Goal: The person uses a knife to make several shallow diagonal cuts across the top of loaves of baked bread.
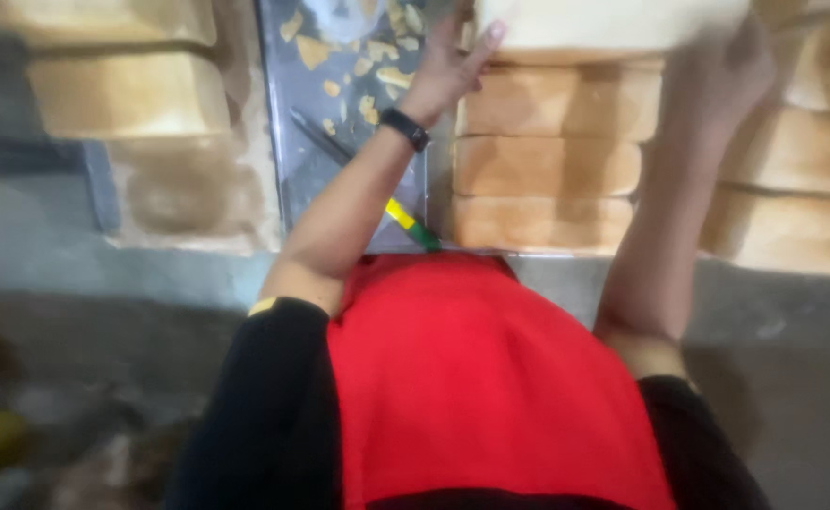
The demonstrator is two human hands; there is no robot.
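Grey concrete runs under a low work surface that fills the upper part of the head view, crowded with pale, golden-brown rectangular loaves of bread. Between the loaves sits a shiny metal tray point(287, 179) scattered with torn yellowish crust scraps point(313, 49), and a long thin knife with a yellow-and-green handle point(405, 222) lies slanted across it, partly hidden beneath the person's left forearm.

Both arms reach forward and up. Between the hands, at the top edge of the view, is a large pale rectangular loaf point(613, 24), its long axis running left to right across the view, so that each hand takes one end. The left hand point(448, 66), with a black band at the wrist, presses its spread fingers against the loaf's left end. The right hand point(722, 71) is blurred but appears to be pressed to the right end. The hands are therefore well apart and clamped on the loaf from either side. The loaf lies ahead of the person, slightly right of the body's centre, directly above a column of three stacked brown-crusted loaves point(547, 165); whether it is resting on them or held just clear cannot be told. More loaves point(127, 94) stand to the far left and right. The person wears a red apron over black sleeves.
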